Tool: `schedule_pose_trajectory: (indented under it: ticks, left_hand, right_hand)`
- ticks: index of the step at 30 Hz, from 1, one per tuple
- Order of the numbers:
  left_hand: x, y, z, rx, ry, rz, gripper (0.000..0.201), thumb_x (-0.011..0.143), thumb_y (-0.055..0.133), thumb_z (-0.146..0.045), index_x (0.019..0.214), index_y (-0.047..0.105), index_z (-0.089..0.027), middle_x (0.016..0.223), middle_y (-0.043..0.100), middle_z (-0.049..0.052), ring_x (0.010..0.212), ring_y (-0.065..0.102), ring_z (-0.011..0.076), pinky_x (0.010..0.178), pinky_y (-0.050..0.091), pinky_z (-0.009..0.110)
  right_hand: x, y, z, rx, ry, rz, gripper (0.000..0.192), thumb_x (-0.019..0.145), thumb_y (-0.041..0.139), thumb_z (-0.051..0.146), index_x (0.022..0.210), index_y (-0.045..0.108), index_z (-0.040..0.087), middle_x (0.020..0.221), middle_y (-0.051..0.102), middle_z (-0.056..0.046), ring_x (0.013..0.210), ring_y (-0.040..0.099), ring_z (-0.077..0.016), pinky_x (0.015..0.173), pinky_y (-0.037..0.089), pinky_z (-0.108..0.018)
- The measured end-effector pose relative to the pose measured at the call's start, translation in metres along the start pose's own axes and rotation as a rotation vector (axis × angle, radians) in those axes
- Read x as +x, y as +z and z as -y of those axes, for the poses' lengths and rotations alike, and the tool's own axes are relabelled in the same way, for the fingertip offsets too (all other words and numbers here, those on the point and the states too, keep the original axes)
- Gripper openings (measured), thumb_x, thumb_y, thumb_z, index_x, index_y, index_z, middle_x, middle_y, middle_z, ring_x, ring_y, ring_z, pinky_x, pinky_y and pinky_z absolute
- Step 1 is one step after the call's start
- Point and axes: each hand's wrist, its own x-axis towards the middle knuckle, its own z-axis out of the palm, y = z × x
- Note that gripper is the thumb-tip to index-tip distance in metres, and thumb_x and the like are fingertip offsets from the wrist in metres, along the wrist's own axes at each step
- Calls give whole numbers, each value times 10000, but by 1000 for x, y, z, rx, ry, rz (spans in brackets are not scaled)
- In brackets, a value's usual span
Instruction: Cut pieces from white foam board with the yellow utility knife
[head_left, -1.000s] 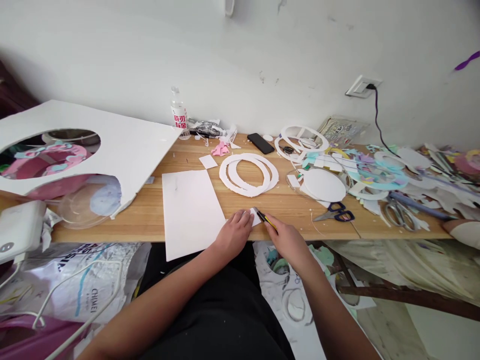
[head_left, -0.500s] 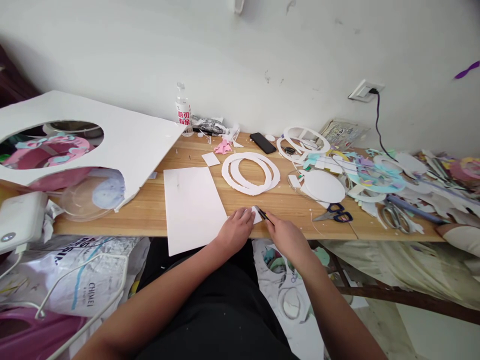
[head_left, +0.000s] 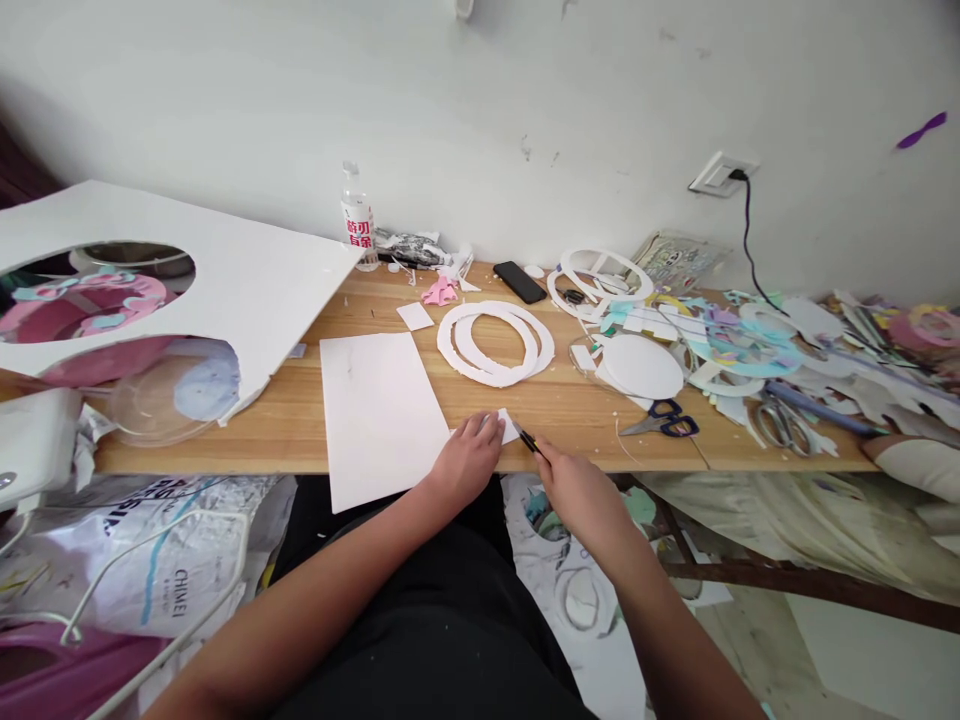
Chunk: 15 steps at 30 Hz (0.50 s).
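My right hand (head_left: 568, 483) is closed around a utility knife (head_left: 529, 441) with a black handle. Its blade meets the edge of a small white piece of foam board (head_left: 510, 428) near the table's front edge. My left hand (head_left: 471, 452) lies on that piece and presses it down, fingers extended and covering much of it. Left of this hand lies a larger white board (head_left: 379, 420), its near end over the table edge. Beyond the hands, two white rings (head_left: 489, 375) overlap, with a small white square (head_left: 415, 317) beside them.
Scissors (head_left: 662, 419) and white discs (head_left: 643, 367) lie right of my hands, with heaped paper scraps farther right. A phone (head_left: 520, 282) and a bottle (head_left: 359, 225) stand or lie near the wall. A big cut-out white board (head_left: 262, 260) juts in from the left.
My right hand has drawn the knife slightly down and outward, so more of the small white piece shows. The left hand stays on it. The whole view has shifted a little.
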Motion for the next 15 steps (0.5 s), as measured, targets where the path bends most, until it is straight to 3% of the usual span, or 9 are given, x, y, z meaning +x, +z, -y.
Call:
schedule_pose_trajectory:
  ticks: [6, 11, 15]
  left_hand:
    - [0, 2, 1, -53, -13, -13, 440, 958, 378, -100, 1388, 456, -54, 1443, 492, 211, 1358, 438, 283, 1115, 380, 412]
    - [-3, 3, 1, -112, -49, -52, 406, 948, 411, -92, 1347, 487, -83, 1470, 464, 220, 1380, 427, 285, 1104, 402, 440]
    - [-1, -6, 2, -192, -60, -111, 318, 955, 455, -141, 1254, 556, -105, 1376, 542, 234, 1307, 503, 312, 1025, 479, 485]
  right_hand:
    - [-18, 1, -13, 33, 10, 27, 444, 998, 358, 283, 1384, 545, 167, 988, 753, -154, 878, 722, -269, 703, 479, -302]
    - [-32, -7, -34, 95, -3, 58, 395, 974, 408, 308, 1315, 605, 271, 1055, 752, -80, 937, 717, -251, 727, 488, -285]
    - [-34, -17, -37, 222, 126, -146, 440, 968, 388, 444, 1312, 577, 245, 1062, 743, -102, 952, 701, -296, 749, 494, -338]
